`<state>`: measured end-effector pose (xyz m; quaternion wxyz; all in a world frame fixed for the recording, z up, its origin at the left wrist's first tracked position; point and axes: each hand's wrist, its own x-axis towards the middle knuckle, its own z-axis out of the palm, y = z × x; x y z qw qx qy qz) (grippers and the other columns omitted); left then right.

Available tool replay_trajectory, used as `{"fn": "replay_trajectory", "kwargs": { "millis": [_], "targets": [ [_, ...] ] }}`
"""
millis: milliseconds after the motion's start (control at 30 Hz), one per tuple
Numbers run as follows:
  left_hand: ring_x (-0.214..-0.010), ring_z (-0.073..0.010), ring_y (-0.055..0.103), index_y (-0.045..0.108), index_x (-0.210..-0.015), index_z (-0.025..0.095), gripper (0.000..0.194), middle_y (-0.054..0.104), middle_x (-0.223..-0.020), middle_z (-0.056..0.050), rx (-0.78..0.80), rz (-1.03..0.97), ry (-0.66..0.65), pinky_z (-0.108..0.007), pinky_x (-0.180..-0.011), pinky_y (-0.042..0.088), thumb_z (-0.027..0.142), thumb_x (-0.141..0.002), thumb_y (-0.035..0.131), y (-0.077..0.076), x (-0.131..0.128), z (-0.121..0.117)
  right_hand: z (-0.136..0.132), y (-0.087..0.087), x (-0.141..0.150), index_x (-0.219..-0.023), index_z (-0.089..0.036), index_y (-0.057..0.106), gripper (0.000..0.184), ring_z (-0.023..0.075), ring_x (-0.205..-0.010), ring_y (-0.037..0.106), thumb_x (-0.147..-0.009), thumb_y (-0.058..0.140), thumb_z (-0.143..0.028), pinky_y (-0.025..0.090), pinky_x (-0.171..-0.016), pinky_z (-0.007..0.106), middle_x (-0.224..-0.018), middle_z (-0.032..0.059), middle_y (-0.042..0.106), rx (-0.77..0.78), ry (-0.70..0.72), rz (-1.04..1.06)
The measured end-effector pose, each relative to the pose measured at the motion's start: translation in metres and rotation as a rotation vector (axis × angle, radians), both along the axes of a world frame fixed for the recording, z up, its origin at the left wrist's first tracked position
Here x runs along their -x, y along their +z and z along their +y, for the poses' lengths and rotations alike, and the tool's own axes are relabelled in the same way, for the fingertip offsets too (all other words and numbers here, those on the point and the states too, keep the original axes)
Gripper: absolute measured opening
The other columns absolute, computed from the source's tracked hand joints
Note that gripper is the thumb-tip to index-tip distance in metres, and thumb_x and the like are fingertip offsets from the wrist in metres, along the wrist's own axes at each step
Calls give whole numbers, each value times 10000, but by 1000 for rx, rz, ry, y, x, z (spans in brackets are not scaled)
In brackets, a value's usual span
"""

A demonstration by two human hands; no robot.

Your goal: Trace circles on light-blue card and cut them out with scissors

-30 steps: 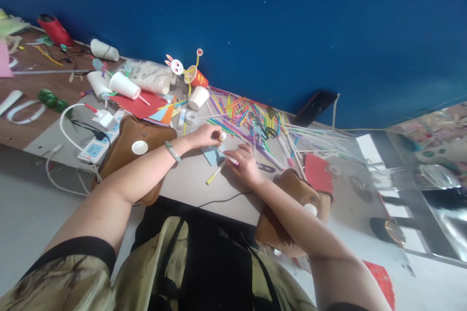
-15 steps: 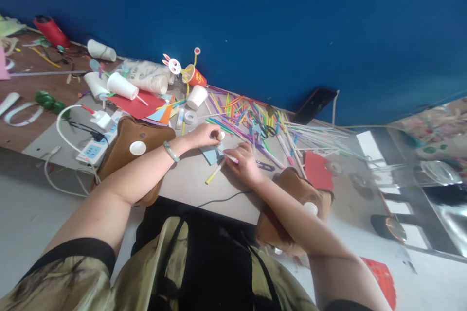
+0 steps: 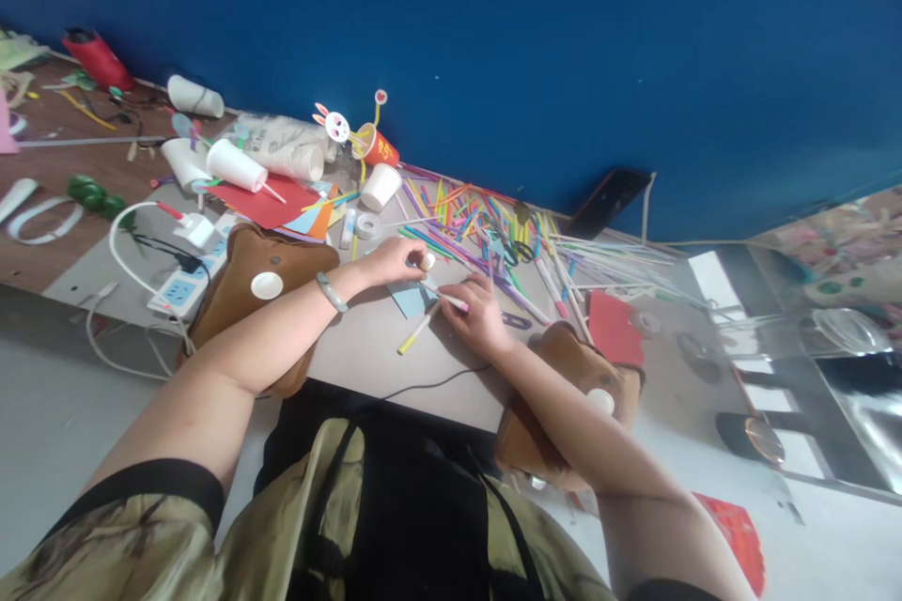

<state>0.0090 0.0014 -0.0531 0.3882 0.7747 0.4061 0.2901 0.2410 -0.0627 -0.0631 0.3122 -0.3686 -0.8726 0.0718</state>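
Observation:
My left hand rests on the grey table, its fingers closed on a small white round cap pressed onto a light blue paper piece. My right hand grips a pink-tipped white marker pen, whose tip touches the blue paper next to the cap. A yellow straw lies on the table just in front of the paper. A green bangle sits on my left wrist.
Several coloured straws are strewn behind my hands. Two brown bags lie under my forearms. Paper cups, red paper, tape roll, a power strip, scissors and a phone surround them.
My right hand has shifted slightly to the right with the pen. My left hand stays on the cap and paper.

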Motion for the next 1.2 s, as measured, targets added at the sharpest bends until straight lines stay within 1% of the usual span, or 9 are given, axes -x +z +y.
{"fn": "replay_trajectory", "kwargs": {
  "millis": [167, 333, 500, 633, 700, 800, 967, 1033, 1200],
  "targets": [
    [-718, -143, 583, 627, -745, 165, 120, 643, -733, 10, 5, 3, 0, -253, -683, 413, 217, -685, 718, 1, 0, 0, 2, -1, -1, -996, -233, 686, 139, 232, -754, 634, -967, 568, -301, 475, -935, 479, -800, 50, 731, 5, -23, 47],
    [-718, -143, 585, 621, -747, 165, 125, 644, -734, 8, 21, -11, -2, -253, -685, 415, 209, -685, 720, 1, 1, 0, 4, -1, -1, -958, -231, 692, 151, 238, -812, 666, -967, 567, -316, 479, -939, 479, -869, 57, 765, 54, -55, 85],
    [-755, -158, 607, 629, -756, 163, 144, 661, -763, -4, 22, -27, -3, -263, -710, 434, 232, -690, 737, -1, 1, 0, 5, 3, 1, -919, -214, 703, 161, 241, -827, 683, -951, 589, -321, 484, -943, 465, -864, 66, 768, 138, -101, 148],
    [-763, -157, 602, 639, -761, 162, 158, 664, -777, -4, -10, -13, 5, -263, -716, 428, 245, -689, 752, -3, 2, 1, 8, 9, 3, -874, -204, 712, 181, 234, -849, 696, -926, 594, -330, 506, -902, 413, -872, 66, 764, 247, -151, 207],
    [-759, -152, 596, 641, -764, 159, 166, 663, -781, -3, -20, -1, 11, -259, -713, 419, 254, -691, 756, -3, 1, 2, 11, 12, 4, -854, -194, 709, 184, 226, -835, 697, -906, 597, -330, 525, -837, 374, -867, 67, 760, 321, -156, 241],
    [-753, -150, 587, 647, -771, 158, 182, 660, -780, -1, -29, 18, 20, -254, -700, 407, 267, -689, 767, -4, 1, 3, 15, 17, 6, -840, -173, 698, 195, 203, -762, 684, -877, 598, -336, 532, -720, 319, -816, 63, 746, 441, -164, 314],
    [-767, -155, 588, 655, -775, 163, 192, 674, -806, -5, -64, 31, 33, -257, -708, 407, 252, -669, 787, -7, 0, 5, 24, 20, 9, -818, -160, 672, 221, 146, -571, 616, -839, 606, -370, 491, -558, 255, -704, 32, 710, 610, -215, 380],
    [-778, -158, 594, 656, -777, 162, 193, 681, -822, -11, -70, 25, 34, -260, -717, 412, 250, -670, 791, -8, 0, 5, 27, 20, 9, -816, -162, 665, 218, 147, -564, 619, -824, 611, -373, 494, -547, 250, -695, 31, 709, 632, -235, 387],
    [-808, -171, 610, 664, -782, 161, 195, 687, -841, -21, -80, 0, 22, -267, -749, 433, 263, -682, 798, -9, 0, 5, 37, 15, 8, -835, -167, 658, 214, 186, -630, 680, -812, 618, -376, 550, -612, 281, -708, 41, 725, 681, -238, 401]
  ]
}}
